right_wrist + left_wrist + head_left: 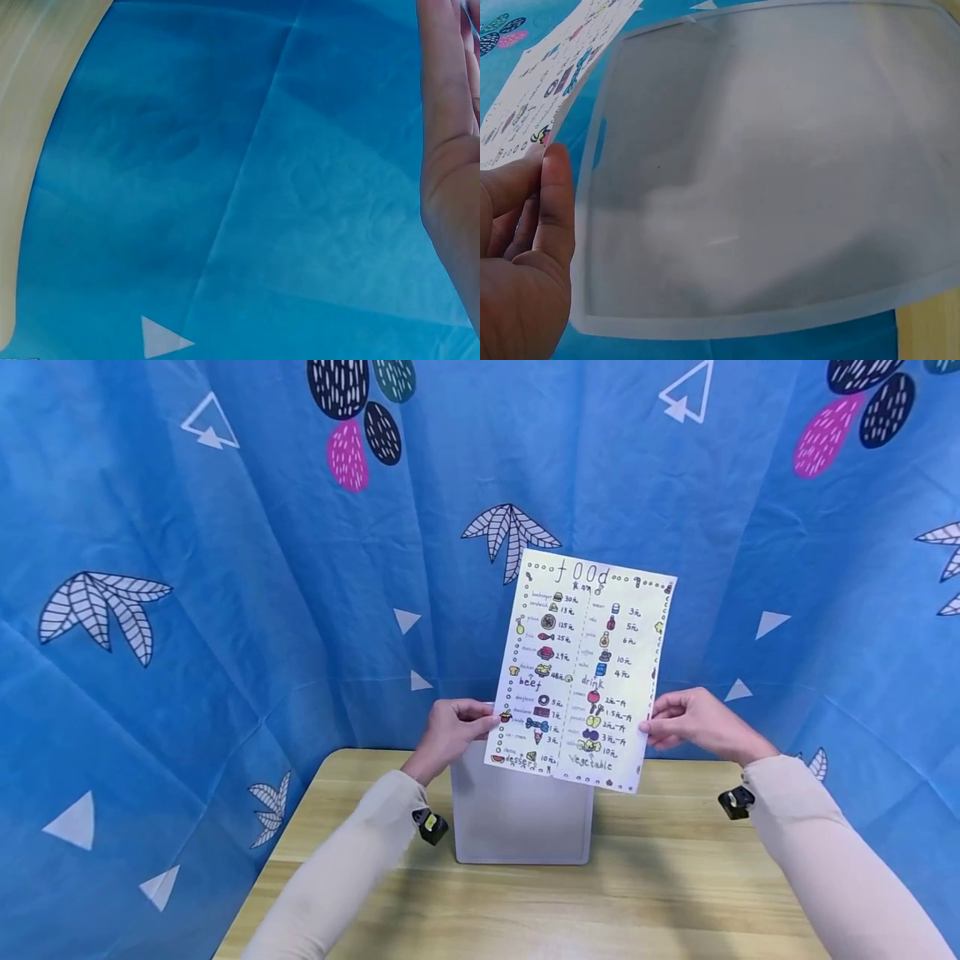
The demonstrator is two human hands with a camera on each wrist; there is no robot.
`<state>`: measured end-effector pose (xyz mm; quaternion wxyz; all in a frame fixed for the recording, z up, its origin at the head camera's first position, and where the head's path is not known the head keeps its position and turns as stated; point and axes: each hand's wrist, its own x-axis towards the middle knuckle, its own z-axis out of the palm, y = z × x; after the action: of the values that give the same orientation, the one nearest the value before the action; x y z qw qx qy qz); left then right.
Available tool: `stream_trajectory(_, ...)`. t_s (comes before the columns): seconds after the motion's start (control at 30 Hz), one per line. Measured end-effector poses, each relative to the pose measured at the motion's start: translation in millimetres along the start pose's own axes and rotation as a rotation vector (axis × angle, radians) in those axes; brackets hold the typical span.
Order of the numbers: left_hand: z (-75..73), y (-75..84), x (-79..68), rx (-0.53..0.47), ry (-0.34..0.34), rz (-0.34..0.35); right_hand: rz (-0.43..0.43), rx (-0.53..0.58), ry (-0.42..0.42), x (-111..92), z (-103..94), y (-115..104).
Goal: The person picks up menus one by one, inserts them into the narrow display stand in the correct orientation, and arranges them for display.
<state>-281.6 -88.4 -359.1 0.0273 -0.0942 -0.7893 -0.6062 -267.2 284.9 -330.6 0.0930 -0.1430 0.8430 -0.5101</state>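
Observation:
A white paper menu [581, 672], headed "food" and covered with small coloured drawings and prices, is held up in the head view, tilted slightly clockwise. My left hand [453, 733] pinches its lower left edge between thumb and fingers. On the opposite side my right hand [693, 724] pinches the lower right edge. The left wrist view shows the left hand [525, 232] at the sheet's edge, with part of the menu [551, 82] above it. Only a part of the right hand [454, 135] enters the right wrist view; the paper is out of sight there.
Behind and below the paper stands a pale grey, flat-faced plastic board or bin [522, 818], its top partly covered by the sheet. It is on a light wooden table [675, 877]. A blue patterned curtain [247, 527] hangs around the table's back and sides.

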Motion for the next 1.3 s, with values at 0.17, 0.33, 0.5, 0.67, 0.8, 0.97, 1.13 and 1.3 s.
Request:
stream_trajectory(0.17,-5.6,8.4,2.4,0.026,0.005,-0.005,0.008,-0.031,-0.003,8,-3.2,-10)
stream_trajectory(0.33,-10.1,12.6,5.8,0.029,0.017,-0.005,0.007,-0.033,0.012,16,-2.9,-11)
stream_trajectory(0.5,-16.4,12.7,11.1,0.066,0.036,0.005,-0.009,-0.034,0.003,23,0.3,-11)
stream_trajectory(0.67,-22.6,15.3,18.0,0.085,0.047,0.030,-0.016,-0.038,0.012,30,2.4,-14)
stream_trajectory(0.8,-28.8,20.6,22.9,0.103,0.053,0.050,-0.016,-0.067,0.028,36,3.0,-18)
stream_trajectory(0.97,-34.1,27.5,29.2,0.130,0.074,0.051,-0.015,-0.072,0.040,44,4.2,-22)
stream_trajectory(1.13,-38.4,32.5,35.8,0.140,0.084,0.064,-0.013,-0.048,0.061,51,5.0,-26)
stream_trajectory(1.3,-41.5,36.4,39.9,0.132,0.088,0.074,-0.026,-0.041,0.071,57,4.8,-30)
